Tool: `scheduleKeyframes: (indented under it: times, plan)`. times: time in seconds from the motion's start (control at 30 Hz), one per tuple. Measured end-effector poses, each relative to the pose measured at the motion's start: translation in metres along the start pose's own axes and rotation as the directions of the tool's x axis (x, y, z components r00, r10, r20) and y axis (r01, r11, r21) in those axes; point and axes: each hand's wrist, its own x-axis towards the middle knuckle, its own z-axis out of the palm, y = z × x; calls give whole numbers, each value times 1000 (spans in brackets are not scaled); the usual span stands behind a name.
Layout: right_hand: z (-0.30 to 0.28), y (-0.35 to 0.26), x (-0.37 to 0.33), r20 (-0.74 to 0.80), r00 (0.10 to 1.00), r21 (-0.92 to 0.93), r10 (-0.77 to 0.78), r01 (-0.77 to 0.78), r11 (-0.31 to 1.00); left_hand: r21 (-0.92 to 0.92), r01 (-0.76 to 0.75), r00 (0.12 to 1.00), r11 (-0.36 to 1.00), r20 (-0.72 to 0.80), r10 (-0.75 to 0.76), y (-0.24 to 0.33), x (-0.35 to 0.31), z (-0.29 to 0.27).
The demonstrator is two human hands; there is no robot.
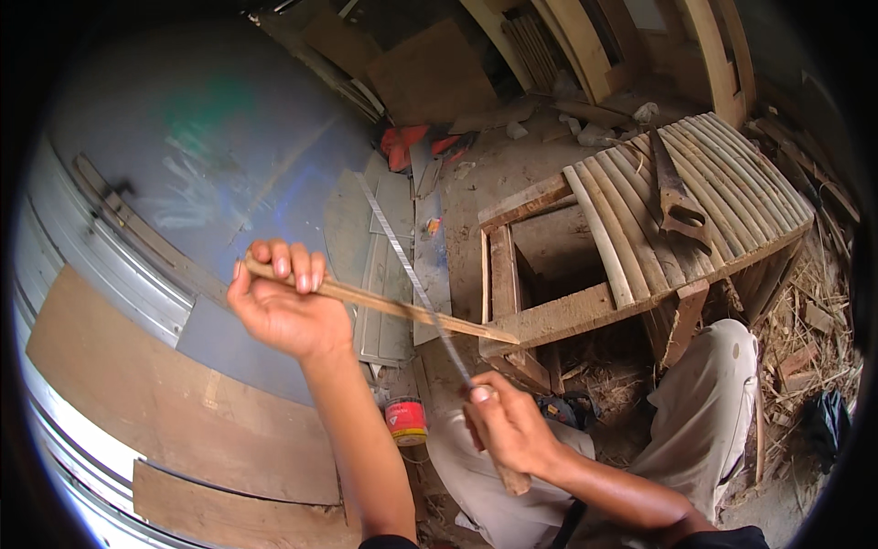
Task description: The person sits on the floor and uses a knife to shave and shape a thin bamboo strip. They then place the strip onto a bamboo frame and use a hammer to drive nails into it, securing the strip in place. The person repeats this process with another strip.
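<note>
My left hand (291, 297) is closed round one end of a split wooden stick (380, 302). The stick slants down to the right, and its far end meets the near corner of a low wooden frame (558, 316). In my right hand (514, 425) is the wooden handle of a long-bladed knife (416, 279). Its narrow blade points up and away, crossing the stick; whether the two touch, I cannot tell. Rounded slats (695, 174) cover most of the frame's top, leaving an opening at the left. A handsaw (679, 206) lies across these slats.
A red and yellow tin (406, 421) stands left of my knees. Brown boards (183, 393) and corrugated metal (101, 238) lie at the left, below a paint-marked grey panel (229, 146). Shavings (809, 302) litter the right; wooden frames (585, 55) stand behind.
</note>
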Motion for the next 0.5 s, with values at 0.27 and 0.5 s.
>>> scheduleKeyframes:
  times: [0.27,0.5]
  plan:
    - [26,-46,29,89,993,-151,-73,86,985,-64,-199,969,978,136,206,3,-35,10]
    - [9,-30,11,-21,985,-169,172,-173,970,-94,-257,961,962,85,265,21,-69,-1]
